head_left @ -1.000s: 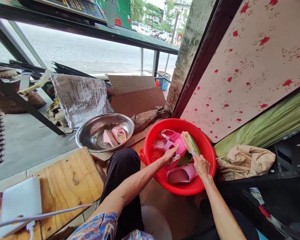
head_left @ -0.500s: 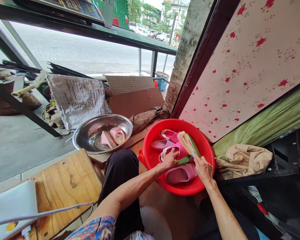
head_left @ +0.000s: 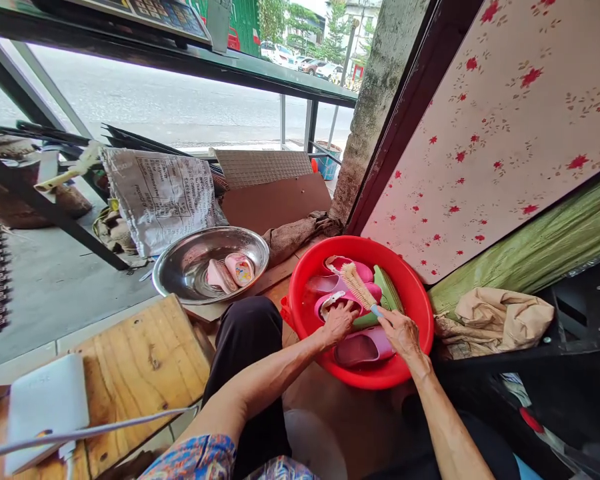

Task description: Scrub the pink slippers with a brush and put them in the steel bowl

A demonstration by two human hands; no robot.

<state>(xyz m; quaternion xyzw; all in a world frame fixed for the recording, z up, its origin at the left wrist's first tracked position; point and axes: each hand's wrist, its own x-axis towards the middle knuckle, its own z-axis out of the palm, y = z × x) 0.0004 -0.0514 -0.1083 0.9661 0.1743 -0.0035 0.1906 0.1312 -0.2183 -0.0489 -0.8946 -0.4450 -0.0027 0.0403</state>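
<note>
Several pink shoes and a green one (head_left: 389, 291) lie in a red basin (head_left: 306, 268). My left hand (head_left: 339, 321) is at the opening of a pink clog (head_left: 370, 291), its fingers around the rim beside the white trim. Closed around the blue-tipped handle of a scrubbing brush (head_left: 359, 285) is my right hand (head_left: 401, 331). The pale bristles are over the clog, left of the green shoe. Nearest me in the basin, a pink slipper (head_left: 363, 348) lies below both hands.
A metal bowl (head_left: 167, 269) holding pink slippers stands left of the basin. A wooden board (head_left: 145, 360) with a white device (head_left: 47, 407) is at the lower left. Crumpled tan cloth (head_left: 505, 317) lies right; a floral panel (head_left: 505, 147) rises behind.
The brush has moved left across the pink clog, uncovering more of the green shoe. My right hand has shifted slightly left with it. The view has turned a little.
</note>
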